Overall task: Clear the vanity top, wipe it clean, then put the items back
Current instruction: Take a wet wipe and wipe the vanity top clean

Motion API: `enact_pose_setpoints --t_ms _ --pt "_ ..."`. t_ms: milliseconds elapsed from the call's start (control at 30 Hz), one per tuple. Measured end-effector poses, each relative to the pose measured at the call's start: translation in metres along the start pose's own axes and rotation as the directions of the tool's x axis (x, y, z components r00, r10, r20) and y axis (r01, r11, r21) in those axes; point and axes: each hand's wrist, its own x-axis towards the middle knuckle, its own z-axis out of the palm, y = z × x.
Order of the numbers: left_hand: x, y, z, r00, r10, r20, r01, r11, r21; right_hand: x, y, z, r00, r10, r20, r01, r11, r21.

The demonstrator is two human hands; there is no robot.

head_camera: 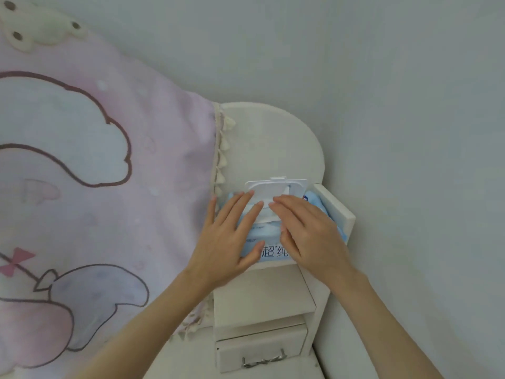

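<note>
**Both hands on wet-wipe pack, top shelf of white unit**

Biggest thing in view: pink blanket (103,165) w/ cartoon outlines, draped over the whole left side, tasselled edge hanging right beside the shelf unit. Plain pale wall (382,91) fills top and right.

White shelf unit (262,296) stands center, betw. blanket and wall. Rounded back panel up top, raised side wall on the right of the top shelf, an open compartment under it, then a drawer (262,348) w/ a metal handle (263,361) at the bottom.

Wipe pack (269,242), light blue w/ printed characters on the front, lies on the top shelf, wedged betw. blanket edge and the right side wall. Its white flip lid (276,187) stands open, tilted up toward the back. A white wipe (263,216) sticks out of the opening, crumpled.

Left hand (232,236) lies flat on the pack's left half, fingers straight and spread, tips near the lid, thumb along the front face: pressing, not gripping. Right hand (306,231) covers the pack's right half, fingers extended toward the opening, tips touching at the wipe; thumb bent against the pack front. Can't tell if right fingertips actually pinch the wipe or just rest on it. Both forearms bare, coming in from the bottom edge.
</note>
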Motion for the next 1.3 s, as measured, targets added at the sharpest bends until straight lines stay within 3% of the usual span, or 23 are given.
enact_pose_setpoints --t_ms 167,267,567,767,1133,1300 --pt "-0.001 -0.002 0.008 0.997 0.045 -0.063 -0.053 0.991 -0.126 0.020 0.011 0.001 0.991 -0.084 0.107 0.084 0.996 0.005" --pt "-0.007 -0.005 0.012 0.994 0.084 -0.072 -0.093 0.986 -0.135 0.017 0.011 0.008 0.992 0.015 0.125 -0.004 0.996 -0.088" --pt "-0.015 -0.010 0.025 0.980 0.174 -0.093 -0.178 0.984 -0.028 0.001 0.002 0.030 0.984 0.177 0.036 -0.173 0.980 -0.097" --pt "-0.016 -0.012 0.026 0.978 0.181 -0.108 -0.184 0.983 -0.016 0.005 0.001 0.026 0.991 0.131 0.007 -0.127 0.977 -0.170" --pt "-0.017 -0.011 0.031 0.971 0.179 -0.158 -0.180 0.984 0.008 -0.014 0.002 0.032 0.958 -0.007 -0.285 -0.014 0.997 -0.070" --pt "-0.017 -0.012 0.032 0.974 0.178 -0.139 -0.178 0.984 0.014 -0.023 0.001 0.031 0.899 -0.067 -0.432 0.129 0.985 0.116"
